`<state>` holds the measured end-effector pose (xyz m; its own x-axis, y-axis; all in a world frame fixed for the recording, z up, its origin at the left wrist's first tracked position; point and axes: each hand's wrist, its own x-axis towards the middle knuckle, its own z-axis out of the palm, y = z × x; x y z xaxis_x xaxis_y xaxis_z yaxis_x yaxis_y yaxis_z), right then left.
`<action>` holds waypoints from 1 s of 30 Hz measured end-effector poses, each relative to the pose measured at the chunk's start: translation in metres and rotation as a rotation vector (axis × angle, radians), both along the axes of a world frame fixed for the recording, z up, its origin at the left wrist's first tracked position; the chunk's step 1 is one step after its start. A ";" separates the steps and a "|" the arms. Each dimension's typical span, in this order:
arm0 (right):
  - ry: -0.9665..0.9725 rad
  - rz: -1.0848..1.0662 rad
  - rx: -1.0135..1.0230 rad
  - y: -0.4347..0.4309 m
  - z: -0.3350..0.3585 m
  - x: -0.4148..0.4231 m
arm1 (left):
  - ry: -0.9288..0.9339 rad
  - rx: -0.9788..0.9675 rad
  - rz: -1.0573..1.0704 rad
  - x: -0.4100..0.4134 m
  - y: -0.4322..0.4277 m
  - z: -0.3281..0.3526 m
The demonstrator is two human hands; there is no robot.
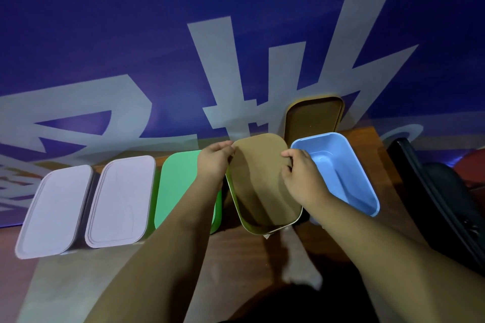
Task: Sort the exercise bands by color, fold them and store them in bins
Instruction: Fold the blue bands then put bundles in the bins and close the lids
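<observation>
Forearms stretching from bottom of frame across wooden desk [236, 249]. Left hand [214, 162] and right hand [301, 178] each pinching far corner of tan lid [259, 186], holding it tilted over centre bin [265, 230]. Likely opening or closing bin; cannot tell which. Next move calling for lid set aside or seated squarely. Exercise bands not showing anywhere. Open blue bin [338, 173] sitting right; green bin [181, 191] and two lilac bins [55, 210] sitting left, lidded. Second tan lid [312, 118] leaning behind. Large pale characters on blue wall [131, 21] appearing cropped, unreadable.
</observation>
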<state>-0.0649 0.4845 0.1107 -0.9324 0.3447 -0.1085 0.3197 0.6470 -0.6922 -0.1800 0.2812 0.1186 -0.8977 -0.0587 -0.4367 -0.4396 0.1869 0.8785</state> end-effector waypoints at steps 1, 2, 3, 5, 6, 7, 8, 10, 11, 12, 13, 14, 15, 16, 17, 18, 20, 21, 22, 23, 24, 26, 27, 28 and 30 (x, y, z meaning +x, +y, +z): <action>0.005 -0.005 -0.029 0.001 0.000 -0.004 | -0.001 0.029 0.012 0.001 0.000 0.003; 0.007 -0.010 -0.053 0.002 0.002 -0.007 | -0.002 0.056 0.012 0.003 0.001 0.006; 0.005 -0.016 -0.069 0.003 0.002 -0.011 | -0.004 0.075 0.003 0.004 0.001 0.010; -0.016 -0.017 -0.080 0.005 0.004 -0.017 | -0.008 0.072 -0.016 0.007 0.001 0.015; -0.026 -0.004 -0.079 0.004 0.005 -0.020 | -0.003 0.035 -0.024 0.010 -0.001 0.014; -0.035 0.024 -0.067 0.004 0.006 -0.022 | 0.014 -0.040 -0.043 0.013 -0.002 0.012; -0.047 0.061 -0.033 0.002 0.005 -0.024 | 0.047 -0.144 -0.081 0.016 -0.004 0.009; -0.074 0.134 0.078 -0.002 0.001 -0.027 | 0.139 -0.344 -0.194 0.024 -0.006 0.001; -0.089 0.158 0.134 -0.004 -0.004 -0.028 | 0.186 -0.442 -0.251 0.027 -0.006 -0.004; -0.107 0.168 0.176 -0.006 -0.008 -0.028 | 0.221 -0.540 -0.301 0.029 -0.005 -0.010; -0.122 0.171 0.208 -0.007 -0.012 -0.028 | 0.228 -0.621 -0.338 0.031 -0.003 -0.016; -0.138 0.174 0.233 -0.007 -0.015 -0.027 | 0.217 -0.677 -0.361 0.032 -0.002 -0.020; -0.152 0.186 0.257 -0.008 -0.017 -0.026 | 0.198 -0.708 -0.373 0.034 0.000 -0.022; -0.163 0.200 0.277 -0.008 -0.019 -0.024 | 0.179 -0.728 -0.376 0.036 0.002 -0.024; -0.169 0.213 0.286 -0.009 -0.020 -0.023 | 0.161 -0.747 -0.375 0.038 0.003 -0.022; -0.170 0.219 0.286 -0.009 -0.019 -0.022 | 0.143 -0.766 -0.374 0.039 0.004 -0.022; -0.175 0.232 0.281 -0.009 -0.018 -0.021 | 0.106 -0.786 -0.373 0.039 0.005 -0.021; -0.182 0.243 0.278 -0.009 -0.018 -0.021 | 0.080 -0.782 -0.379 0.039 0.006 -0.020; -0.194 0.255 0.275 -0.009 -0.017 -0.021 | 0.054 -0.775 -0.392 0.038 0.007 -0.020; -0.211 0.266 0.276 -0.009 -0.016 -0.021 | 0.028 -0.765 -0.413 0.039 0.007 -0.018; -0.230 0.275 0.287 -0.010 -0.015 -0.021 | 0.005 -0.756 -0.433 0.040 0.008 -0.017; -0.264 0.285 0.328 -0.012 -0.014 -0.020 | -0.003 -0.718 -0.451 0.045 0.008 -0.016; -0.274 0.282 0.350 -0.013 -0.014 -0.019 | 0.018 -0.699 -0.443 0.048 0.008 -0.016; -0.282 0.278 0.367 -0.015 -0.013 -0.018 | 0.045 -0.680 -0.419 0.051 0.007 -0.017; -0.288 0.260 0.371 -0.016 -0.013 -0.016 | 0.088 -0.642 -0.386 0.053 0.006 -0.019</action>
<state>-0.0813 0.4684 0.0981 -0.9427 0.1699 -0.2871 0.2592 0.9149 -0.3096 -0.1272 0.2870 0.1000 -0.9361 0.0481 -0.3483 -0.1724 0.8006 0.5738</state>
